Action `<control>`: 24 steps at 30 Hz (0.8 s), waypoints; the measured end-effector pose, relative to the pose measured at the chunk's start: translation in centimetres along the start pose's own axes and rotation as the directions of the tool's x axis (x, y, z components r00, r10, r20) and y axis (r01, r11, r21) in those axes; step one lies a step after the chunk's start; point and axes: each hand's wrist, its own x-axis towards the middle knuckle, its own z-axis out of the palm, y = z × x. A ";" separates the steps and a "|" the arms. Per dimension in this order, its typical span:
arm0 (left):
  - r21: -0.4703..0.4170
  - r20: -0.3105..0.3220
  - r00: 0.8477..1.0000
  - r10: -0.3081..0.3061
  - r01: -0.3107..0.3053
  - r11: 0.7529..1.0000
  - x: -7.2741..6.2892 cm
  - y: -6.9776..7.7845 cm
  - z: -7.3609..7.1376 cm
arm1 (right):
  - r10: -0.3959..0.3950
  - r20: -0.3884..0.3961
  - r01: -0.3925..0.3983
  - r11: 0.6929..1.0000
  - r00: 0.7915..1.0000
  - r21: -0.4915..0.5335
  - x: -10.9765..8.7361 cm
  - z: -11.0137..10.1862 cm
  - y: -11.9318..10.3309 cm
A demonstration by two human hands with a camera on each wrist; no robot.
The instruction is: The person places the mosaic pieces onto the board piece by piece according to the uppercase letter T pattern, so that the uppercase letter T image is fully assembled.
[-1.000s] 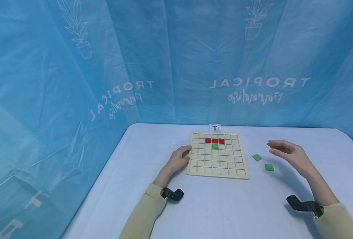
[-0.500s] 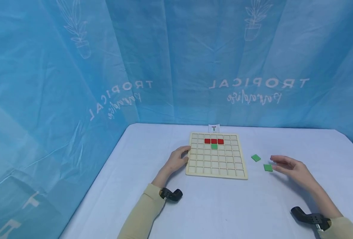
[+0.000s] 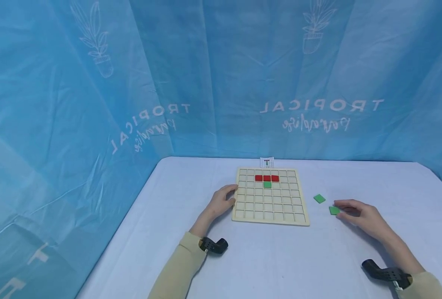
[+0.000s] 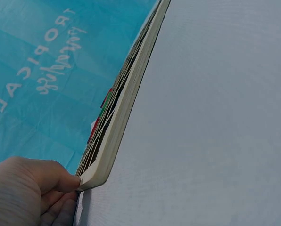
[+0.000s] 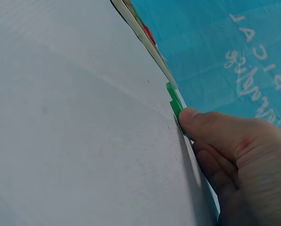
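The right hand (image 3: 364, 220) is pinching a green square tile (image 3: 333, 210) in its grip, just past three o'clock from the wooden grid board (image 3: 268, 206) on the white-covered desk (image 3: 281, 261). A second green tile (image 3: 319, 198) is lying at the held one's ten o'clock. The left hand (image 3: 218, 203) is touching the board's nine-o'clock edge (whether that grip is clasping, one cannot tell). Three red tiles (image 3: 267, 178) are sitting at twelve o'clock from a third green tile (image 3: 267, 185).

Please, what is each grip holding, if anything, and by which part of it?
The left grip only touches the board at its left edge. The right grip touches the nearer green tile at its right side; a pinch cannot be confirmed.
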 end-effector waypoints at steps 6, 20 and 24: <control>0.009 0.002 1.000 -0.006 0.006 1.000 -0.1 -0.3 0.2 | -0.017 -0.031 0.016 1.000 0.999 -0.027 -0.1 0.5 -0.1; 0.001 -0.003 1.000 -0.001 0.001 1.000 0.1 -0.2 0.1 | -0.070 -0.060 0.066 0.996 0.996 -0.060 0.1 0.7 -0.1; 0.005 0.003 1.000 0.005 -0.005 1.000 0.0 -0.1 -0.1 | -0.028 -0.087 0.026 0.999 0.996 -0.021 0.3 0.4 -0.3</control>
